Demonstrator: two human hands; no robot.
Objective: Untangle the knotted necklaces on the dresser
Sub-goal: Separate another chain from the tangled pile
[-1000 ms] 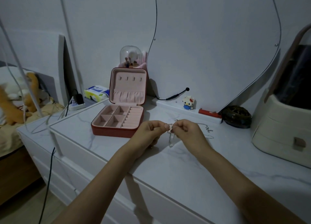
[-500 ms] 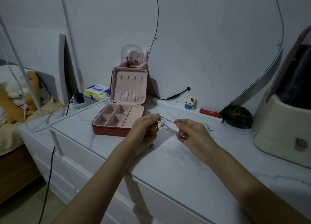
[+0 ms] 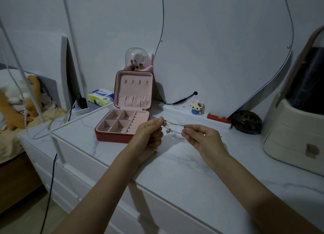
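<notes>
The left hand (image 3: 149,135) and right hand (image 3: 201,137) each pinch the thin necklaces (image 3: 172,128) between thumb and fingers, holding them stretched above the marble surface (image 3: 175,172), likely to expose the knot hanging between them.

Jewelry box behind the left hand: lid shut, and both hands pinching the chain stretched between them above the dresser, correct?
Not quite. The head view shows the jewelry box with its lid open, standing upright. The rest holds: the left hand and the right hand each pinch the chain stretched between them above the dresser.
</notes>
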